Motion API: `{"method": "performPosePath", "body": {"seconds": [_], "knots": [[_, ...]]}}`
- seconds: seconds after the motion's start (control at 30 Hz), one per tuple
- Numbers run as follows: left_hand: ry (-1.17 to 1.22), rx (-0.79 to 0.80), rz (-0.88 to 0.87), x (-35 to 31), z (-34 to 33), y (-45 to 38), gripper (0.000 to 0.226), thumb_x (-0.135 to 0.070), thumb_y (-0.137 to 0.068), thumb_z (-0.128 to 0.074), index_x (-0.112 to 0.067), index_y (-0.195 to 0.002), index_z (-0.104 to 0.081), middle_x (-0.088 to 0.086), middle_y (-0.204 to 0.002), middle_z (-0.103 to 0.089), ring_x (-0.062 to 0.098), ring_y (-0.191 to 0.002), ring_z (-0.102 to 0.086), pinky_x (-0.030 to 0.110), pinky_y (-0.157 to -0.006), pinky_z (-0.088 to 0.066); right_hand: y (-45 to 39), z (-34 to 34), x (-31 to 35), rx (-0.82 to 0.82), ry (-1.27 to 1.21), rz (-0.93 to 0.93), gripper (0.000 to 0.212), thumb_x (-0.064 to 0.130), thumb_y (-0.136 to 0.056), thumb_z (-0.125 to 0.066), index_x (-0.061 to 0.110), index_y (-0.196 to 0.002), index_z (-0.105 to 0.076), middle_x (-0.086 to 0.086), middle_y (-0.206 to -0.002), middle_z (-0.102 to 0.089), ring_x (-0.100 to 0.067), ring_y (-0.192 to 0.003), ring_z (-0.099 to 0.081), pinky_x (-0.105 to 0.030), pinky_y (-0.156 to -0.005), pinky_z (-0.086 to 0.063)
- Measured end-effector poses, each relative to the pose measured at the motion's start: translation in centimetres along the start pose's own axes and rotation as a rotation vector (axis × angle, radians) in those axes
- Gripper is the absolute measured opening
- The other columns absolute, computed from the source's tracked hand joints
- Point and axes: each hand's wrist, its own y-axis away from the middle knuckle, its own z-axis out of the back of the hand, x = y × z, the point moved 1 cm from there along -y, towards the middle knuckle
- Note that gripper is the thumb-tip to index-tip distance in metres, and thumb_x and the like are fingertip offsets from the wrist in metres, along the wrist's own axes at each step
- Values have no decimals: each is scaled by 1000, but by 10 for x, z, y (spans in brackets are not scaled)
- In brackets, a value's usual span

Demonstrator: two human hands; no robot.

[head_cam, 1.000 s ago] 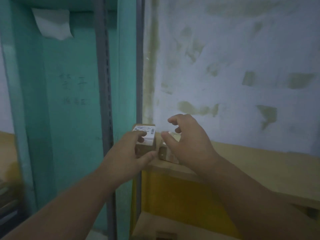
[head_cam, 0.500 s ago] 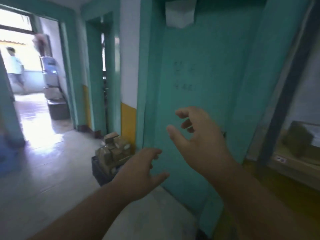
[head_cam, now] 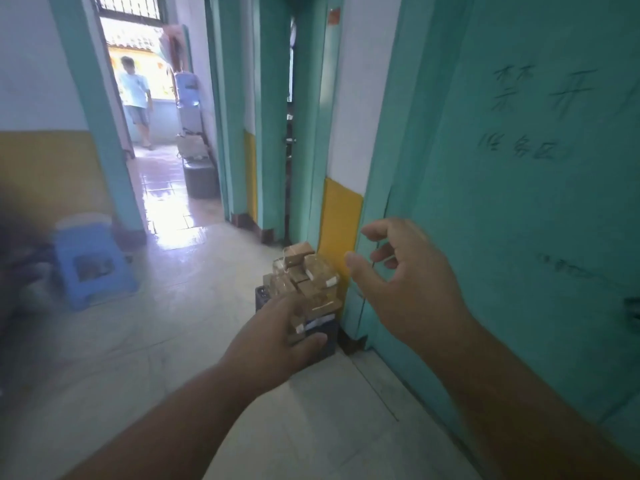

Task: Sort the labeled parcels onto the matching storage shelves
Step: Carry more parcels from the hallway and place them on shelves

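**Both hands empty, parcels heaped in a crate by the door**

Seen in the head view: right hand raised in front of the teal door, its grip spread, fingers loosely curved, thumb apart from them, nothing held. Lower and nearer the middle, left hand stretched forward with its back to the camera, overlapping the near side of the parcel heap; grip relaxed and not closed round anything, though whether the fingertips touched a parcel could not be told. Both forearms bare, reaching in from the bottom edge.

Just beyond the left hand, brown taped parcels piled unevenly, some tilted, a few showing white labels too blurred to read. Heaped in and above a dark crate standing on the pale tiled floor, close against the yellow lower band of wall beside the door frame. No storage shelves in view.

On the door, handwritten dark characters, high and to the right of the raised hand.

Further left, well apart from the crate, a blue plastic stool on the floor. Beyond it, a corridor framed by teal door jambs, bright with daylight. Along its right side, a dark bin with boxes and a blue-topped water dispenser behind. At the far, sunlit end, a person in a light shirt and shorts, blurred.
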Motion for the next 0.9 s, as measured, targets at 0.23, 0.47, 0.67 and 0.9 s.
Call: {"method": "performPosePath", "body": {"seconds": [0.23,0.47,0.67,0.9], "knots": [[10,-10,167,95,21,-105,54,-51,-87,-68,-37,-136,-49,-19,-118,-51,2,-100,-54,17,-84,-49,-129,-118,-39,136,-83,-34,25,38,-89,-69,39,-103,-48,12,-103,-53,6,-83,-50,-9,-67,-35],[97,116,204,213,13,-242,49,-51,-89,-66,-37,-132,-49,-18,-119,-52,3,-94,-57,15,-75,-48,-230,-237,-101,119,17,-147,25,40,-88,-65,35,-109,-53,13,-104,-49,2,-85,-49,-14,-71,-39],[216,303,217,262,-16,-378,31,-38,-94,-64,-40,-120,-48,-20,-103,-50,5,-94,-58,20,-80,-51,-305,-283,-168,88,178,-319,39,41,-88,-63,23,-121,-59,12,-106,-48,-6,-94,-52,-20,-73,-41],[193,506,307,324,-104,-515,39,-39,-96,-62,-28,-131,-49,-6,-116,-58,14,-104,-60,36,-94,-55,-367,-335,-286,90,254,-429,38,44,-88,-62,23,-119,-58,9,-104,-51,-9,-94,-54,-22,-72,-39]]}}
